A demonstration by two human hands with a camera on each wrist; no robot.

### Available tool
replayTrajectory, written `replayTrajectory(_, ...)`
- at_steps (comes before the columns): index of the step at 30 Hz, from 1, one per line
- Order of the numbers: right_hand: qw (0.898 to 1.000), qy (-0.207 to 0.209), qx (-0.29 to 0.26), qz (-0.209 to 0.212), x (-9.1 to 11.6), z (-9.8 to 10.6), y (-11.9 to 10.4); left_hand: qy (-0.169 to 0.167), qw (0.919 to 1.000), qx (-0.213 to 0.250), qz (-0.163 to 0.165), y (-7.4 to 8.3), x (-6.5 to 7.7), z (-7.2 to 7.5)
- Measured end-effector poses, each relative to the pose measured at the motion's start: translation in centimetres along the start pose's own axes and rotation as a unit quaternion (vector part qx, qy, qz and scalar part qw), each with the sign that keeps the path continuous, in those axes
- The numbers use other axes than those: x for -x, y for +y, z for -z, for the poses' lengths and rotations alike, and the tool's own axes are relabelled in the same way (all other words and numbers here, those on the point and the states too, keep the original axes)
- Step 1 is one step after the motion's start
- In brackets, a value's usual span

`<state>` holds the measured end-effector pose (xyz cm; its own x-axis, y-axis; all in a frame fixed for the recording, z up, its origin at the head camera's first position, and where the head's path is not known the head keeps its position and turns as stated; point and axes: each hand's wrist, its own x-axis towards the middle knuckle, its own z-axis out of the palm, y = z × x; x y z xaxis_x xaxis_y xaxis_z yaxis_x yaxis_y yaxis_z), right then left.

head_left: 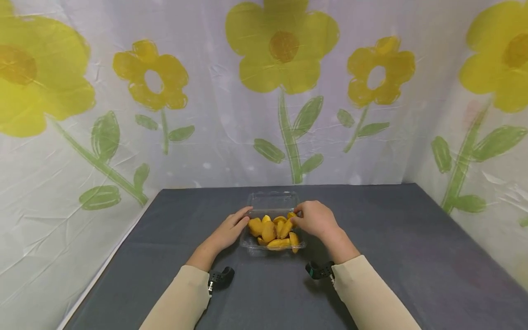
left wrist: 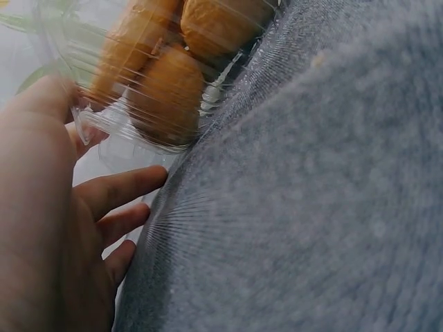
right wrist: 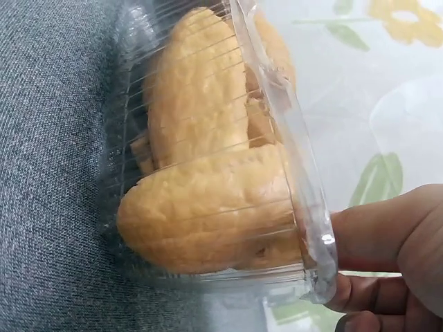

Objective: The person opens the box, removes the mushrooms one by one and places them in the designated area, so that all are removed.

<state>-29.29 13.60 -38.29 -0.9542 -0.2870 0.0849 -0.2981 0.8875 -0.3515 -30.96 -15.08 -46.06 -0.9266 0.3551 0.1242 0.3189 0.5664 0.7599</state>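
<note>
A clear plastic clamshell container (head_left: pixel 252 245) sits on the dark cloth with its lid (head_left: pixel 273 200) folded back. Several golden-brown bread rolls (head_left: pixel 269 231) fill it; through the ribbed wall, one roll (right wrist: pixel 201 214) lies across another. At the left rear rim, my left hand (head_left: pixel 226 231) pinches the edge between thumb and forefinger, while its other fingers (left wrist: pixel 128 185) extend loosely below the corner. My right hand (head_left: pixel 316 218) grips the right rear rim, thumb on one side and curled fingers on the other. Part of the right fingers is hidden behind the rim.
The dark grey cloth (head_left: pixel 185 215) covers the table under the container. White curtains printed with yellow flowers (head_left: pixel 284 46) hang behind and at both sides. Black wrist straps with small devices (head_left: pixel 319 270) sit below each hand, near the beige sleeves (head_left: pixel 181 293).
</note>
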Motion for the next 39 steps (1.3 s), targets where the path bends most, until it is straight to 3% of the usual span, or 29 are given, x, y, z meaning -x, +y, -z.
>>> replayTrajectory(13, 0.998, 0.049, 0.037, 0.014, 0.1, 1.1, -0.7, 0.005, 0.9999, 0.000, 0.013, 0.5, 0.1, 0.6)
replayTrajectory(21, 0.996, 0.083, 0.035, 0.021, 0.3, 1.7, -0.3, -0.003, 1.0000, -0.006, 0.001, 1.0, 0.2, 0.5)
replayTrajectory(39, 0.993, 0.118, -0.019, 0.010, 1.3, 3.4, -0.3, -0.003, 1.0000, 0.003, 0.005, 1.6, 0.2, 0.4)
